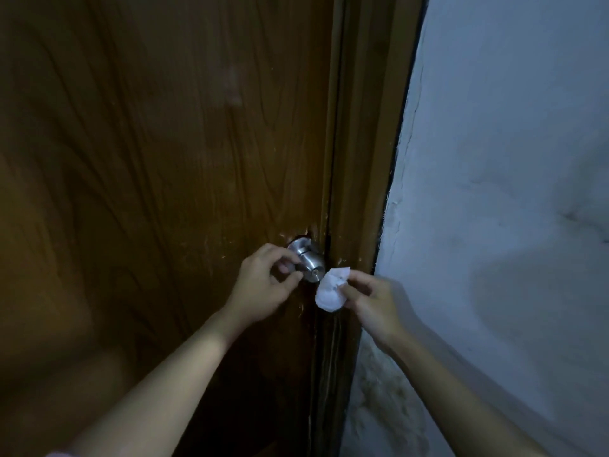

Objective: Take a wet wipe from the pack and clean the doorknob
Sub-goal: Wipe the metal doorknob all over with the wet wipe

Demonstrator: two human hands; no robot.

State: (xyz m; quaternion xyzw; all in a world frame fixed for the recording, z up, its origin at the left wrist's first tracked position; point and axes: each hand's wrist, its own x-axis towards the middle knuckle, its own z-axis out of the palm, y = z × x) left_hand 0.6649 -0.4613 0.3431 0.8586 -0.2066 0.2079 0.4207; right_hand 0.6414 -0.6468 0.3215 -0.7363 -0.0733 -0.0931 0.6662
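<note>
Brushed silver metal forms the doorknob (309, 263), a round knob on a circular collar, set close to the right edge of a brown wood-grain door (164, 159). A small keyhole is seen on its rounded face. The knob is pinched from its left side by the left hand (263, 285), the fingertips (290, 268) pressed against the metal. A crumpled white wet wipe (331, 290) is pinched between thumb and fingers of the right hand (372, 298); it is held just beside the knob's lower right, and whether it touches the metal cannot be told. Scratches and chipped paint are seen on the door around the collar. Only a narrow dark seam lies between the door edge and the brown door frame (365, 143), so little room is left right of the knob. Past the frame, a rough whitish wall (510, 159) is seen, while broad bare door surface extends to the left and above.
</note>
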